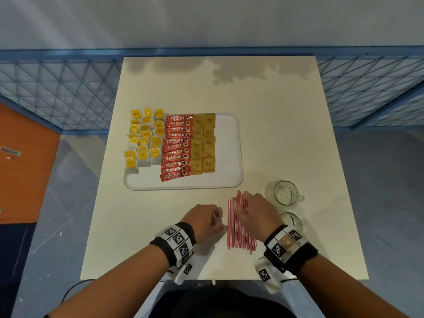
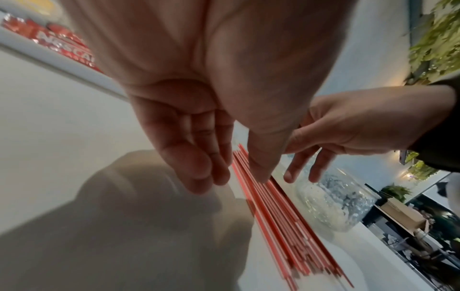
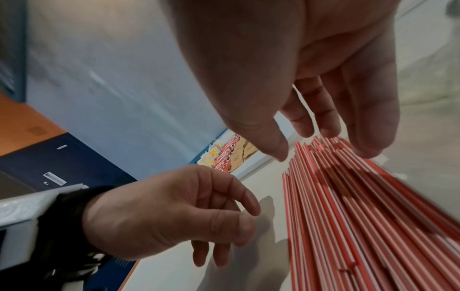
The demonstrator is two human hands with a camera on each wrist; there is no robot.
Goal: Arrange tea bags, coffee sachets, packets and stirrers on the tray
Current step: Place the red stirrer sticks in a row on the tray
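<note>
A white tray (image 1: 229, 143) lies mid-table. On it sit yellow tea bags (image 1: 143, 140) at the left, red Nescafe sachets (image 1: 176, 148) in a column, and brown packets (image 1: 204, 144) beside them. Red-and-white stirrers (image 1: 238, 228) lie loose on the table in front of the tray. My right hand (image 1: 254, 207) hovers over their far ends with straight spread fingers (image 3: 373, 126), gripping nothing. My left hand (image 1: 206, 219) is just left of the stirrers (image 2: 281, 216), fingers (image 2: 199, 163) loosely bent and empty.
Two clear glass mugs stand right of the stirrers, one (image 1: 283, 192) near my right hand, the other (image 1: 293, 220) partly hidden behind my wrist. The table's front edge (image 1: 206, 280) is close to my forearms. A blue mesh fence (image 1: 57, 92) runs behind the table.
</note>
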